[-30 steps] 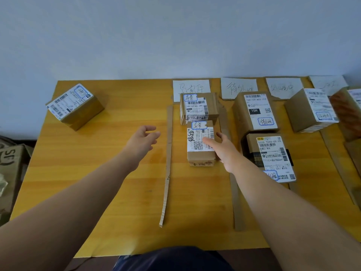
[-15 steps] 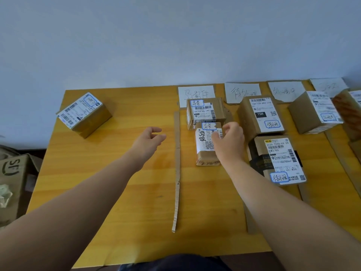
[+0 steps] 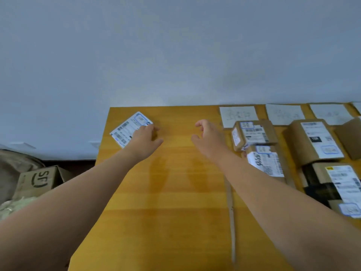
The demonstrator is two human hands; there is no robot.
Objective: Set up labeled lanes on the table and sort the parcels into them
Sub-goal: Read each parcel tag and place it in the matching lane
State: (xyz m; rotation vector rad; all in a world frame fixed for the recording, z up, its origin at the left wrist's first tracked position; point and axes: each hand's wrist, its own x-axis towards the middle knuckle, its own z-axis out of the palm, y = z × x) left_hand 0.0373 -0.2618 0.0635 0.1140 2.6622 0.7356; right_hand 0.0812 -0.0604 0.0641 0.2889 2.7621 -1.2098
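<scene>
A lone parcel (image 3: 128, 128) with a white shipping label sits at the far left corner of the wooden table (image 3: 175, 192). My left hand (image 3: 145, 138) covers its near right side, fingers curled over the edge. My right hand (image 3: 208, 139) hovers with its fingers spread and holding nothing, just left of the first lane. In that lane lie two parcels, one at the back (image 3: 254, 133) and one in front (image 3: 265, 163). White paper lane labels (image 3: 237, 116) (image 3: 284, 114) (image 3: 330, 113) line the back edge.
A cardboard strip (image 3: 231, 212) runs front to back as a lane divider. Further right stand a tall parcel (image 3: 314, 140) and a black-taped parcel (image 3: 340, 182). On the floor to the left is an open carton marked SF (image 3: 39, 179). A wall rises right behind the table.
My view swung left. My left hand travelled from mid-table onto the lone parcel. My right hand left the front parcel of the first lane and moved left.
</scene>
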